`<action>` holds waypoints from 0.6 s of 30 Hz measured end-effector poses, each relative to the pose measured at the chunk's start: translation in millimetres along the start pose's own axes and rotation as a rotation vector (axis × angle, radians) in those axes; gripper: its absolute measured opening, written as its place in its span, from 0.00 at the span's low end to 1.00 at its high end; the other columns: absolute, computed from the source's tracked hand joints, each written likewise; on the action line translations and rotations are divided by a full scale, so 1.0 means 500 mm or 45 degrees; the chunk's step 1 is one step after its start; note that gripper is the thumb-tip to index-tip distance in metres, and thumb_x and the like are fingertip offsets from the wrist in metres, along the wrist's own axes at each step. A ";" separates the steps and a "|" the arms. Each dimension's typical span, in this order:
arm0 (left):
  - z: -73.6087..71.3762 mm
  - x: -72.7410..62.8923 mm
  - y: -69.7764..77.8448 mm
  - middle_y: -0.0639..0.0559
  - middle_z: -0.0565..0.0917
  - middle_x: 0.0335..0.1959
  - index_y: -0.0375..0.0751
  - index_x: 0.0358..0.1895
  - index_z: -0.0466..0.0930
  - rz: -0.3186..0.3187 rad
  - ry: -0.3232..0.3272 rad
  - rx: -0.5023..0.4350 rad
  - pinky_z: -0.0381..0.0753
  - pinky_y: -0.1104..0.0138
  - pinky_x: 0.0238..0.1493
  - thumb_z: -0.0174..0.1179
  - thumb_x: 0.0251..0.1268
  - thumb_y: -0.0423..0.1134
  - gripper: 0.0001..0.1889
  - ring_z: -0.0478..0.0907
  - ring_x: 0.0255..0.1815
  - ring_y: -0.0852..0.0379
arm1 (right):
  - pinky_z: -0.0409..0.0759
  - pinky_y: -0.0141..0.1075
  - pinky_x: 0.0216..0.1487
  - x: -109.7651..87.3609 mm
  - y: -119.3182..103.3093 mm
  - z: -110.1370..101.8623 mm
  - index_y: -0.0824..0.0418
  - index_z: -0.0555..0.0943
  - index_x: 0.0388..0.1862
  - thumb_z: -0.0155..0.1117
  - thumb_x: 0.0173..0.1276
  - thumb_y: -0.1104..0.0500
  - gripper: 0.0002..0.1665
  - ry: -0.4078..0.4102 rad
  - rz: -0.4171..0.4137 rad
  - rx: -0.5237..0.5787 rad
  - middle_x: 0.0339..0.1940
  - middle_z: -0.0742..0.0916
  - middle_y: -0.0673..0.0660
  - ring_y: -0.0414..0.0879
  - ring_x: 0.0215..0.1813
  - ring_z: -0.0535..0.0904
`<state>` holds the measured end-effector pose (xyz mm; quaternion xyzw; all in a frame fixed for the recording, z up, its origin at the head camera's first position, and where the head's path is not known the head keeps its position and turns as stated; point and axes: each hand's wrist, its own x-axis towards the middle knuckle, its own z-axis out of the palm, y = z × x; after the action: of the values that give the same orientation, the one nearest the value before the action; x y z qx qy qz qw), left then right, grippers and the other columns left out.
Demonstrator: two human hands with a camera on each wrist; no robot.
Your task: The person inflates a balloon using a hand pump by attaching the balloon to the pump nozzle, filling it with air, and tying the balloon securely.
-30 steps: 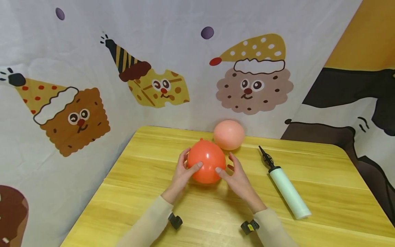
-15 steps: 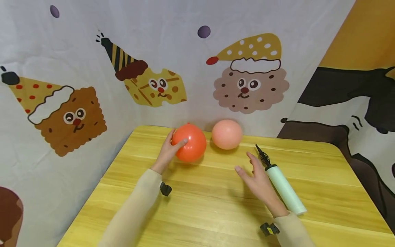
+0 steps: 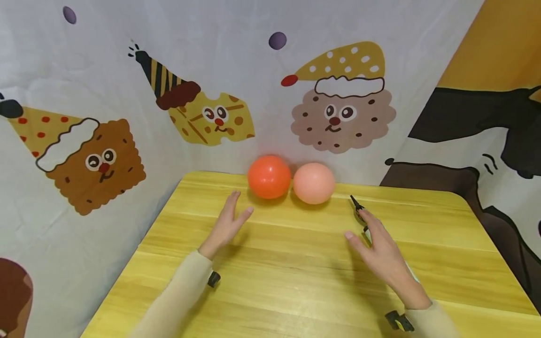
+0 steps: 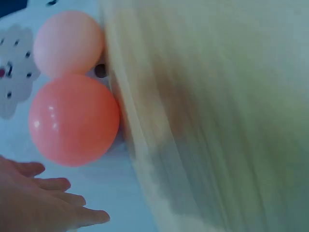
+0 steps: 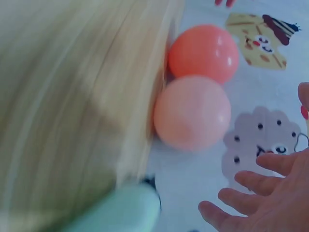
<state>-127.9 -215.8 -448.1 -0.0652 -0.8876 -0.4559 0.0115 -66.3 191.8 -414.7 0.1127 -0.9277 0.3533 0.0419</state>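
A red-orange balloon (image 3: 269,177) rests at the table's back edge, beside a pink balloon (image 3: 314,183) on its right. My left hand (image 3: 225,226) hovers just in front and left of the red-orange balloon, fingers extended, holding nothing. In the left wrist view its fingers are apart from that balloon (image 4: 74,120). Over the balloon pump (image 3: 357,206) is my right hand (image 3: 383,253), fingers spread and holding nothing. It covers much of the pump's mint-green barrel, which shows in the right wrist view (image 5: 120,210); whether it touches the pump I cannot tell.
The wooden table (image 3: 270,281) meets a cloth backdrop (image 3: 236,56) printed with cartoon snacks in party hats. The backdrop stands right behind both balloons and along the table's left side.
Both hands held the red-orange balloon at first. The right hand let go and moved right over the pump; the left carried the balloon back beside the pink one, then released it and drew back.
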 end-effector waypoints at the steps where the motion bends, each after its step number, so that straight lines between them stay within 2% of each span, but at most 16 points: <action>1: -0.001 -0.011 -0.002 0.35 0.45 0.84 0.36 0.83 0.47 0.042 -0.010 0.094 0.41 0.33 0.77 0.51 0.79 0.60 0.44 0.40 0.84 0.34 | 0.63 0.73 0.66 -0.003 0.007 -0.011 0.60 0.53 0.85 0.59 0.79 0.40 0.48 0.009 -0.009 -0.038 0.83 0.60 0.68 0.72 0.79 0.57; 6: -0.004 -0.059 -0.002 0.34 0.46 0.84 0.36 0.83 0.51 0.147 -0.016 0.499 0.36 0.26 0.73 0.52 0.76 0.65 0.46 0.36 0.84 0.32 | 0.58 0.78 0.63 -0.011 0.053 -0.059 0.61 0.54 0.85 0.61 0.77 0.39 0.50 0.065 -0.046 -0.236 0.83 0.59 0.68 0.71 0.81 0.51; 11: -0.004 -0.076 -0.004 0.35 0.47 0.84 0.39 0.83 0.53 0.223 0.023 0.840 0.38 0.25 0.72 0.52 0.70 0.73 0.51 0.38 0.84 0.31 | 0.47 0.79 0.67 -0.017 0.119 -0.101 0.55 0.53 0.86 0.60 0.76 0.37 0.49 0.116 -0.093 -0.444 0.84 0.58 0.66 0.68 0.84 0.43; 15: -0.005 -0.074 -0.009 0.34 0.49 0.83 0.42 0.83 0.55 0.263 0.056 0.991 0.40 0.24 0.71 0.52 0.68 0.75 0.51 0.41 0.83 0.29 | 0.39 0.81 0.68 -0.020 0.169 -0.124 0.51 0.48 0.87 0.54 0.78 0.35 0.49 0.071 -0.040 -0.554 0.85 0.54 0.66 0.70 0.84 0.39; 18: -0.008 -0.073 -0.011 0.35 0.48 0.83 0.44 0.83 0.55 0.259 0.045 1.029 0.40 0.24 0.71 0.51 0.67 0.75 0.51 0.40 0.83 0.29 | 0.35 0.82 0.66 -0.023 0.200 -0.129 0.50 0.45 0.87 0.51 0.80 0.35 0.48 0.011 0.014 -0.578 0.86 0.50 0.65 0.73 0.83 0.35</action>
<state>-92.8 -226.2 -453.2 -0.1350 -0.9838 -0.0685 0.0965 -79.3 309.1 -432.8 0.0937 -0.9839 0.1363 0.0683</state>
